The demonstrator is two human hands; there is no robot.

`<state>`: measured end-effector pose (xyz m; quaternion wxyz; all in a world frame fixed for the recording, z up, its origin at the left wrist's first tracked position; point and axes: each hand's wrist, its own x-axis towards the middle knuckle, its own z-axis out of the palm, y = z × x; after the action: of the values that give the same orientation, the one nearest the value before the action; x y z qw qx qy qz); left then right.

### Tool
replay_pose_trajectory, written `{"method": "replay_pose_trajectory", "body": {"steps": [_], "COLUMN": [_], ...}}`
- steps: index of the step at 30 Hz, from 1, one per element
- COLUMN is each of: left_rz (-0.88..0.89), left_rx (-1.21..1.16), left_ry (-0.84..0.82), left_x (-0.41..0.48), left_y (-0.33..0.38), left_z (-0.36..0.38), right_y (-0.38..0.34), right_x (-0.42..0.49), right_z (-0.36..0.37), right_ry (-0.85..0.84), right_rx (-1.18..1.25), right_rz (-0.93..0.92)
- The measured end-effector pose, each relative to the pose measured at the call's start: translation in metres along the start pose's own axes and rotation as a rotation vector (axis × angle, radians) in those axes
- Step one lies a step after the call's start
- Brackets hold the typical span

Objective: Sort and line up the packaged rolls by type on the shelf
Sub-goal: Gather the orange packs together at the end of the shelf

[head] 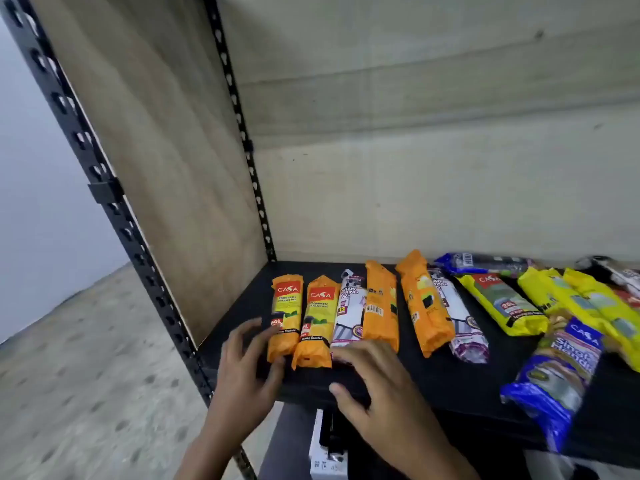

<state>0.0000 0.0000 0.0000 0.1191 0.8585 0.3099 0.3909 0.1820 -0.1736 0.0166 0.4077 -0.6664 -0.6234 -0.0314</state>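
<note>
Packaged rolls lie side by side on a black shelf (450,382). From the left: two orange packs (286,317) (317,322), a white drawstring pack (348,306), two more orange packs (381,304) (424,306), and a second white pack (464,327). Yellow packs (502,303) (588,306) and a blue pack (557,372) lie further right. My left hand (246,368) touches the near end of the leftmost orange pack, fingers spread. My right hand (377,386) hovers by the near ends of the white and second orange pack, fingers apart, holding nothing.
A black perforated upright (114,202) and a wooden side panel (166,150) bound the shelf on the left. A wooden back wall (433,168) stands behind. A dark blue pack (481,263) lies at the back. A white box (327,452) sits below the shelf edge.
</note>
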Motion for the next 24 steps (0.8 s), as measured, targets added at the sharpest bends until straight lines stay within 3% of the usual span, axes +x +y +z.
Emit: {"method": "replay_pose_trajectory", "body": {"steps": [4,14,24], "left_rz": [-0.076,-0.019,-0.049], "left_rx": [-0.087,-0.019,-0.002], "left_ry": [-0.113,-0.322,-0.335], "left_x": [0.012,0.03,0.021], "left_y": [-0.005,-0.012,-0.034], "left_z": [-0.004,-0.003,-0.031], "right_y": [-0.017,-0.012,-0.033], "right_x": [0.024,0.068,0.068], "right_z": [0.005,0.026,0.047], "right_ry": [-0.161,-0.453,-0.284], "right_rx": [-0.166,-0.467,-0.351], "right_rz": [0.061,0.082,0.023]}}
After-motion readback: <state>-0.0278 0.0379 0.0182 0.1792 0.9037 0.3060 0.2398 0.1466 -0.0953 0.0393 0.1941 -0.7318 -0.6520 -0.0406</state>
